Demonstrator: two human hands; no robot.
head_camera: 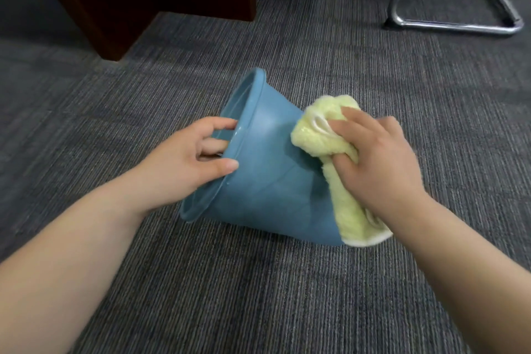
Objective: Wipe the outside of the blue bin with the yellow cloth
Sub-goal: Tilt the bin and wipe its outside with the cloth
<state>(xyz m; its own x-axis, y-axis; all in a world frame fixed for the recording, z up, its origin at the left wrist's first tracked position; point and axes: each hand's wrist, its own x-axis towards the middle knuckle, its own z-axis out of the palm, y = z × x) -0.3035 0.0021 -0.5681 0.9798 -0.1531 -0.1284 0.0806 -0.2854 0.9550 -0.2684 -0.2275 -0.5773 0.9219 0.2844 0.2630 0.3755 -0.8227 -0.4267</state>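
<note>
Blue bin (264, 175) lies tipped over on the carpet (287, 296). Your left hand (184, 164) grips its rim (258, 89); your right hand (379, 161) clutches the yellow cloth (319, 138) against its base end. Slacken the rim grip, and wiping pressure could roll it away.

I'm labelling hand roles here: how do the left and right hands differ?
The left hand grips the rim of the blue bin, fingers inside the opening, thumb outside; the right hand clutches the bunched yellow cloth. The left hand touches plastic directly; the right hand presses cloth against the bin's wall near its base. Both have curled fingers and act on the same bin.
</note>
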